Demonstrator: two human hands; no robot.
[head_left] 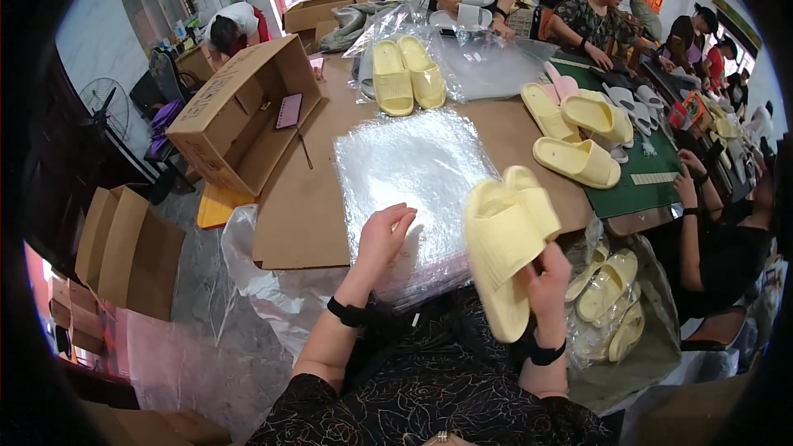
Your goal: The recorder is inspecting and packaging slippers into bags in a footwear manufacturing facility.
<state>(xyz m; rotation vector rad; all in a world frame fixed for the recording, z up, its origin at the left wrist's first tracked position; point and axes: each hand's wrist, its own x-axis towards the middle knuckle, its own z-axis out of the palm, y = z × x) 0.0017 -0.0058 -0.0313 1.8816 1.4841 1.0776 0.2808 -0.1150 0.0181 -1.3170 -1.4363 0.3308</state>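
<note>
In my right hand is a pair of pale yellow slippers, pressed together and held upright above the table's front edge. My fingers close on them from the right side and are partly hidden behind the soles. My left hand hovers over a stack of clear plastic bags, its fingers drawn together in a loose pinch. Whether any film is between those fingertips, I cannot make out. Beyond the stack lies another yellow pair on clear plastic.
An open cardboard box lies on its side at left. Several loose yellow slippers are at right, near a green mat. A sack with bagged slippers stands below right. Co-workers sit and stand around the far and right sides.
</note>
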